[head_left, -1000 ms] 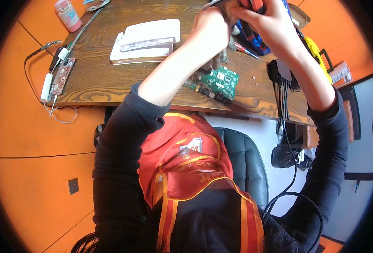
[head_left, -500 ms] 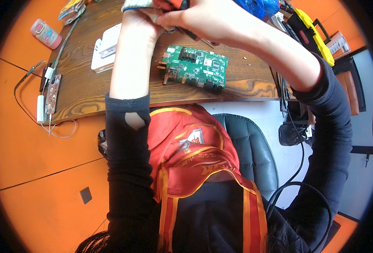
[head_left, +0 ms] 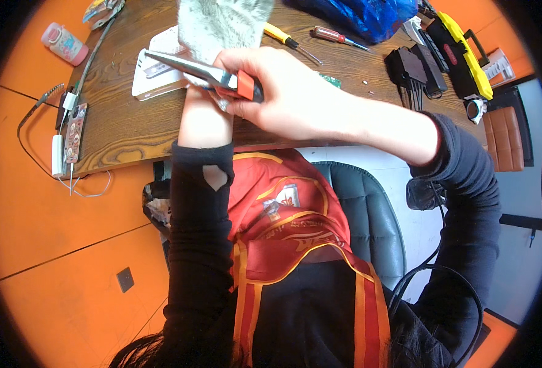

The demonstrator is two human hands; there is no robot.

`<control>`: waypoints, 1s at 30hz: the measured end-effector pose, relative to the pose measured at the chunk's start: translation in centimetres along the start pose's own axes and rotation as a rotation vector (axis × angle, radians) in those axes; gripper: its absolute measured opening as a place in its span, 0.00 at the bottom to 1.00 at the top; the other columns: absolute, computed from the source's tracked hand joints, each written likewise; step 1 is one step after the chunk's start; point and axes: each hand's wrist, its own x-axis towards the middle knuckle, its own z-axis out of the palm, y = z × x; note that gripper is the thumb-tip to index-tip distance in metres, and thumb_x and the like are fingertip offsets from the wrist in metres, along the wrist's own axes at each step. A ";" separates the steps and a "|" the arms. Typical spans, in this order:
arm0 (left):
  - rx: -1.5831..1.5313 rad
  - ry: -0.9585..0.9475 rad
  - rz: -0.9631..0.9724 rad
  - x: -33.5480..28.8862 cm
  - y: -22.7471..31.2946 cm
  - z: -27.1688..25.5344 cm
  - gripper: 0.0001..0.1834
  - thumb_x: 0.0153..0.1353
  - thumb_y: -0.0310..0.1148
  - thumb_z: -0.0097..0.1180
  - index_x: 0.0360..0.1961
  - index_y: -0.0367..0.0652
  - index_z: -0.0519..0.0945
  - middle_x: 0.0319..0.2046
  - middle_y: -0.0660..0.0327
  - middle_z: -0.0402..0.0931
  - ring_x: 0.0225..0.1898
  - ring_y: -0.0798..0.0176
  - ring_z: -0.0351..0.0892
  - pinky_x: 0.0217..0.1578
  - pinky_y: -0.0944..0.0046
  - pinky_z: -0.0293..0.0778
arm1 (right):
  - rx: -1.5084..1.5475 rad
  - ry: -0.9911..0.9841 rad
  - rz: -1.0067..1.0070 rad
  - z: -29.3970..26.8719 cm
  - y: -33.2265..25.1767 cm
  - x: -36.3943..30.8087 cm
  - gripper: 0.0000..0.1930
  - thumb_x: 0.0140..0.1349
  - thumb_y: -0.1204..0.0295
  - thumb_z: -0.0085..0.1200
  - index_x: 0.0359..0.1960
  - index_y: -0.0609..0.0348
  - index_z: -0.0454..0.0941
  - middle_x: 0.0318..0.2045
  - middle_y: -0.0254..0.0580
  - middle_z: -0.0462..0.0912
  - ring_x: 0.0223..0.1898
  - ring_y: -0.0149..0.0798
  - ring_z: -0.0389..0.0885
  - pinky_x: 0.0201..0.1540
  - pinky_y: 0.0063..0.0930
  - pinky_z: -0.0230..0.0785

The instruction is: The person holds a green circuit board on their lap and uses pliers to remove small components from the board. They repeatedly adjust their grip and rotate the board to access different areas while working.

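Shows yellow lettering and a pale patch with red characters on a red cloth apron with yellow trim (head_left: 258,214), too creased and skewed to read with certainty. Shows also a small red label on a black-and-yellow hard case (head_left: 461,58), at the right of the dark-grained wooden bench (head_left: 124,122), and coloured printing on a pink-and-white bottle (head_left: 64,44) at the upper left; too small to read in both cases.

In the bare right hand (head_left: 286,89), holds one pair of grey metal long-nosed pliers with red-and-black handles (head_left: 188,66), fingers curled tightly around the grip, nose directed leftward across the left wrist. Cannot tell of contact between pliers and wrist. Over the left hand (head_left: 222,30), shows a mottled grey-white, glove-like fabric covering; cannot tell the spread of the fingers beneath, nor any hold.

On the bench, includes two screwdrivers: one with a yellow-and-black handle (head_left: 280,35) near the fabric covering, one with a red handle (head_left: 330,35) just beside one crumpled blue plastic bag (head_left: 369,15). Includes also one shallow white plastic casing (head_left: 148,86), left of the left wrist; one green circuit board (head_left: 331,80), mostly hidden behind the right forearm; at least two black box-shaped adapters (head_left: 402,67); and two tiny pale scraps (head_left: 364,82).
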 end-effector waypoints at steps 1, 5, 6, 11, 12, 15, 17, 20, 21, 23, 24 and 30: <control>0.009 0.010 -0.003 -0.3 -0.2 -0.2 0.13 0.61 0.30 0.42 0.39 0.32 0.74 0.34 0.50 0.76 0.32 0.61 0.77 0.37 0.65 0.73 | 0.013 -0.020 0.013 0.2 0.3 -0.4 0.09 0.47 0.75 0.51 0.33 0.59 0.73 0.24 0.51 0.76 0.31 0.50 0.77 0.35 0.36 0.68; 0.059 -0.068 0.101 -1.2 -0.6 -0.8 0.13 0.62 0.31 0.43 0.39 0.31 0.74 0.34 0.49 0.77 0.31 0.61 0.78 0.37 0.65 0.73 | -0.166 -0.098 0.107 -1.4 2.6 -1.2 0.11 0.49 0.71 0.54 0.34 0.61 0.72 0.23 0.50 0.76 0.31 0.47 0.77 0.35 0.35 0.68; 0.070 -0.061 0.117 -1.8 -0.5 -0.9 0.13 0.62 0.31 0.43 0.39 0.31 0.74 0.34 0.49 0.77 0.31 0.61 0.78 0.37 0.65 0.73 | -0.143 -0.130 0.193 -2.7 3.4 -1.4 0.12 0.51 0.71 0.54 0.37 0.62 0.71 0.25 0.47 0.78 0.31 0.44 0.78 0.36 0.35 0.68; 0.084 -0.158 0.246 -10.0 0.5 -3.4 0.14 0.62 0.31 0.43 0.39 0.30 0.74 0.35 0.47 0.77 0.31 0.60 0.79 0.37 0.65 0.74 | -0.470 -0.117 0.340 -6.5 7.7 -1.5 0.09 0.54 0.80 0.51 0.37 0.63 0.71 0.27 0.40 0.76 0.27 0.29 0.72 0.33 0.24 0.66; 0.077 -0.203 0.070 -11.9 0.1 -4.0 0.14 0.62 0.31 0.43 0.39 0.29 0.74 0.35 0.47 0.77 0.31 0.60 0.79 0.37 0.65 0.74 | -0.471 -0.138 0.310 -6.6 8.3 -1.6 0.09 0.54 0.80 0.51 0.38 0.64 0.71 0.25 0.40 0.75 0.26 0.29 0.70 0.31 0.25 0.65; -0.068 -0.181 -0.648 -15.2 -2.9 -4.6 0.10 0.59 0.27 0.50 0.39 0.32 0.76 0.38 0.54 0.77 0.36 0.63 0.79 0.38 0.68 0.74 | -0.426 -0.203 0.356 -5.5 9.3 -1.8 0.11 0.52 0.80 0.51 0.39 0.64 0.70 0.22 0.42 0.72 0.23 0.34 0.68 0.29 0.27 0.63; 0.336 -0.328 -0.482 -15.9 -4.6 -4.8 0.11 0.60 0.27 0.49 0.43 0.35 0.75 0.43 0.58 0.74 0.39 0.63 0.77 0.38 0.68 0.75 | -0.431 -0.282 0.300 -4.6 9.1 -2.3 0.12 0.53 0.80 0.50 0.40 0.64 0.70 0.22 0.47 0.72 0.23 0.38 0.69 0.30 0.29 0.64; 0.116 -0.248 -0.554 -15.9 -6.0 -3.7 0.13 0.61 0.30 0.49 0.47 0.39 0.72 0.46 0.61 0.72 0.42 0.62 0.76 0.37 0.66 0.75 | -0.256 -0.343 0.205 -4.2 8.0 -2.6 0.12 0.52 0.81 0.48 0.40 0.63 0.69 0.25 0.47 0.75 0.27 0.41 0.74 0.30 0.31 0.67; -0.075 -0.194 -0.545 -15.8 -6.0 -3.2 0.14 0.61 0.31 0.49 0.48 0.40 0.72 0.47 0.62 0.72 0.42 0.62 0.76 0.37 0.65 0.75 | -0.157 -0.305 0.167 -4.1 7.5 -2.8 0.10 0.51 0.82 0.47 0.36 0.62 0.69 0.25 0.45 0.75 0.29 0.40 0.76 0.29 0.32 0.67; -0.685 0.006 -0.705 -15.3 -6.1 -1.9 0.15 0.62 0.32 0.48 0.49 0.42 0.70 0.45 0.62 0.72 0.42 0.61 0.76 0.38 0.63 0.75 | 0.053 -0.328 0.418 -6.4 6.3 -3.5 0.11 0.56 0.80 0.46 0.42 0.61 0.70 0.40 0.41 0.78 0.26 0.29 0.74 0.27 0.21 0.70; -0.712 0.031 -0.698 -15.1 -5.9 -1.4 0.19 0.65 0.35 0.40 0.55 0.40 0.62 0.51 0.54 0.68 0.50 0.56 0.71 0.49 0.53 0.72 | 0.064 -0.221 0.408 -7.4 6.0 -3.7 0.12 0.58 0.80 0.45 0.44 0.61 0.68 0.43 0.43 0.77 0.25 0.24 0.73 0.24 0.17 0.68; -0.542 0.160 -0.699 -15.1 -5.3 -0.9 0.11 0.61 0.31 0.47 0.45 0.44 0.71 0.40 0.61 0.75 0.37 0.64 0.77 0.32 0.63 0.76 | 0.259 0.377 0.475 -18.6 2.9 -10.4 0.14 0.60 0.79 0.41 0.48 0.67 0.64 0.48 0.54 0.72 0.45 0.39 0.76 0.49 0.28 0.69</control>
